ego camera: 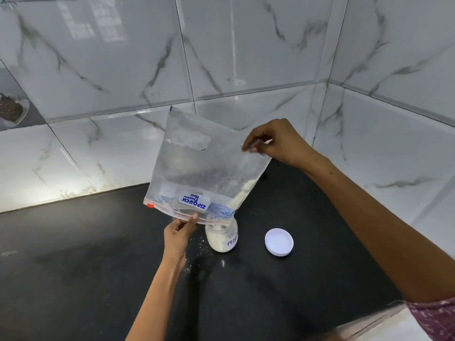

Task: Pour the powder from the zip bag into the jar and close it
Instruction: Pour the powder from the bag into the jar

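Note:
A clear zip bag (204, 166) hangs upside down, its zip edge at the bottom over a small glass jar (221, 238). My left hand (178, 235) pinches the zip edge just left of the jar's mouth. My right hand (275, 143) pinches the bag's raised bottom corner. Pale powder (242, 193) lies along the bag's lower right side, running toward the jar. The jar stands upright on the black counter (86, 267), holds white powder and carries a handwritten label. Its white lid (279, 241) lies on the counter to the right, apart from the jar.
Some powder specks (200, 247) are scattered on the counter left of the jar. White marble-pattern tiled walls (246, 57) meet in a corner behind the counter. A clear bag edge (376, 323) shows at the bottom right. A dark object (12, 109) sits at the far left.

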